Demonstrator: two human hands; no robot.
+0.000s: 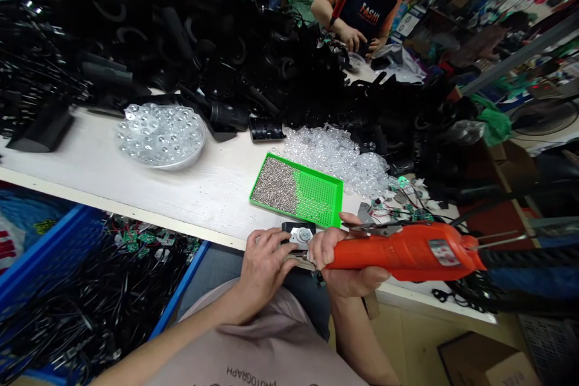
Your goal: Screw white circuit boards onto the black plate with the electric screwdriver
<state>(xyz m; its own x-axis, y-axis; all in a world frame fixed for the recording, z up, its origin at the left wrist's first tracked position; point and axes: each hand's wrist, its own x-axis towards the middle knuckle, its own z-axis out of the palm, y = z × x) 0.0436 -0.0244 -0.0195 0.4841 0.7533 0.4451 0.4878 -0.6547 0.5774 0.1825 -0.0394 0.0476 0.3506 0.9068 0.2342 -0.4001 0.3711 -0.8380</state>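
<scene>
My right hand (341,262) is wrapped round an orange electric screwdriver (393,251), which lies nearly level with its bit pointing left. At the table's front edge, my left hand (266,259) grips a small black housing (293,227) with a whitish part (302,236) on it. The screwdriver's tip is close to the left fingertips; whether it touches a screw cannot be made out. Just beyond both hands lies a green perforated tray (332,184), with many small screws (275,187) heaped over its left half.
A bowl (176,160) of clear lens-like parts stands left. Loose clear parts (335,154) lie behind the tray, beside wired circuit boards (411,211). Black housings (226,114) pile up behind. A blue crate (181,289) of cables sits below left. A co-worker (362,12) sits opposite.
</scene>
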